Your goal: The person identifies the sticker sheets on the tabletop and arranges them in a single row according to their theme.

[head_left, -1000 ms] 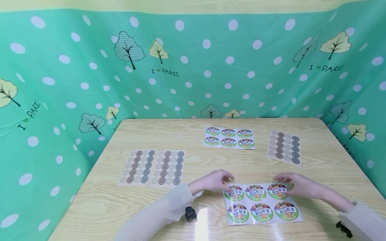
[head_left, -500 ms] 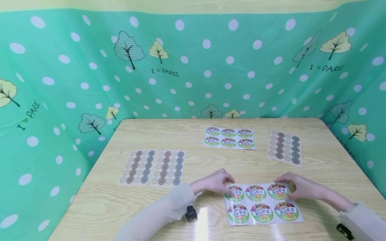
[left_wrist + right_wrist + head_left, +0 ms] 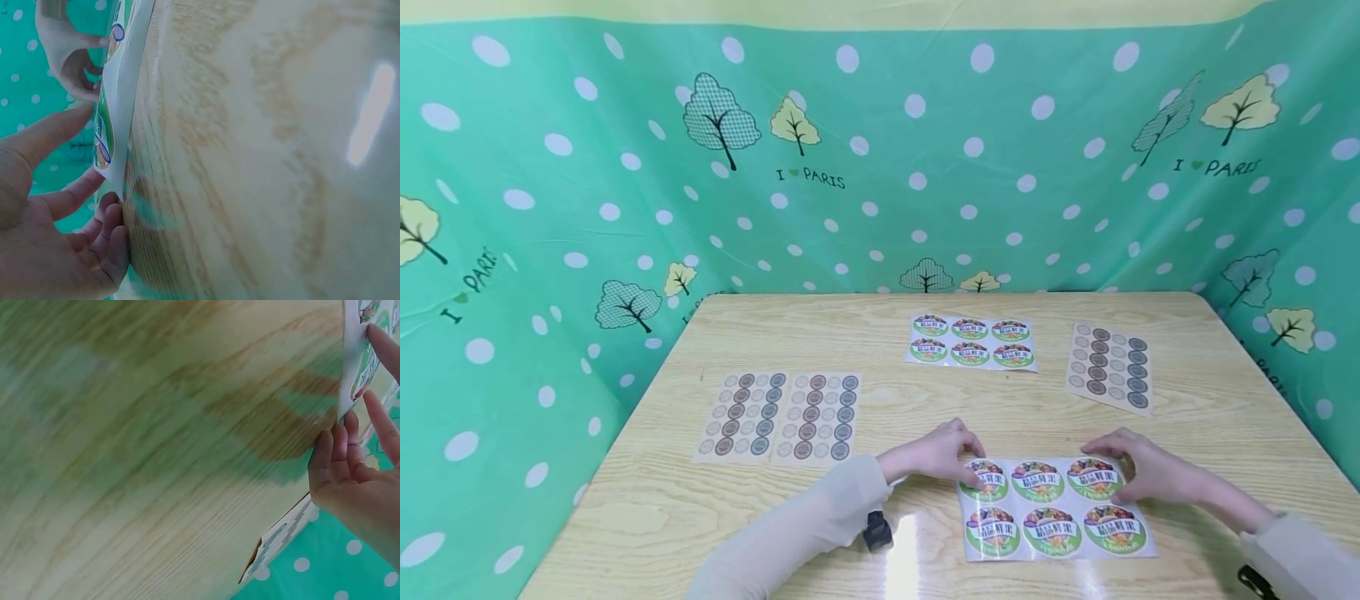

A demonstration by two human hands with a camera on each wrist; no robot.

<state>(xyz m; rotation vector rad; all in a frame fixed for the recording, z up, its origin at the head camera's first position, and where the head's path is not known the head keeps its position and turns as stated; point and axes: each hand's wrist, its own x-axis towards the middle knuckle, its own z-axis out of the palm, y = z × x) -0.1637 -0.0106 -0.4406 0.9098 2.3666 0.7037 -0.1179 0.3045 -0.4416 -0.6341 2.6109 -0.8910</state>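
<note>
1. I see the sticker sheet (image 3: 1051, 507) lying flat on the worktop (image 3: 640, 517), between the hands, most of it extending towards the camera from their fingertips.
2. I have the left hand (image 3: 936, 452) at its upper left corner, fingers relaxed, thumb over the corner sticker, index fingertip at the edge.
3. I have the right hand (image 3: 1153, 468) at the opposite upper corner, fingers loosely spread, thumb and index fingertip touching the sheet.
4. Beyond both hands, I see a matching sheet (image 3: 972, 342).
5. Two brown-and-grey sheets (image 3: 817, 417) lie left of the left hand; a similar one (image 3: 1109, 368) lies beyond the right.
</note>
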